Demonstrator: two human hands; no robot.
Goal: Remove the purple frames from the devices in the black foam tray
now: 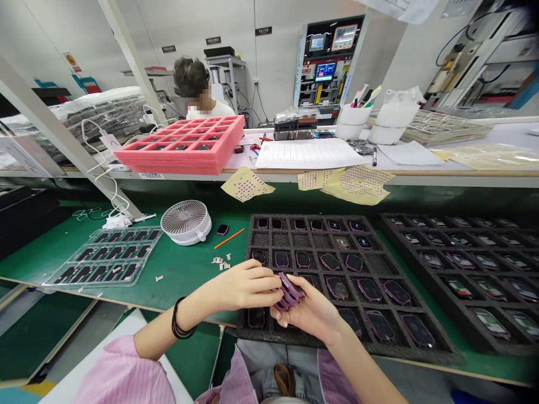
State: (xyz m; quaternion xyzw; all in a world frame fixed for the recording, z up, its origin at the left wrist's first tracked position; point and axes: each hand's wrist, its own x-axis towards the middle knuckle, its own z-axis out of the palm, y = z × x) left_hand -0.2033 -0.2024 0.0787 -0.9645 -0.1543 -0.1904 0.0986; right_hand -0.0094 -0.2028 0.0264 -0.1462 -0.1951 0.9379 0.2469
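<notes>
Several purple watch cases (288, 293) are bunched together above the near part of a black foam tray (381, 262). My right hand (314, 314) is closed around them from the right, with the thumb on top. From the left, the bent fingers of my left hand (244, 285) press against the same cases. Where the left fingertips meet the pieces is partly hidden. Beneath my hands, the tray's compartments hold dark-screened watches with purple rims, such as one watch (369, 290) right of my right hand.
A second foam tray (446, 300) of watches lies to the right. Leftward are a white fan (186, 223), an orange stick (229, 238), small pale pieces (221, 262) and a clear plastic tray (145, 264). A pink foam tray (219, 160) sits on the shelf; a person (196, 84) is behind it.
</notes>
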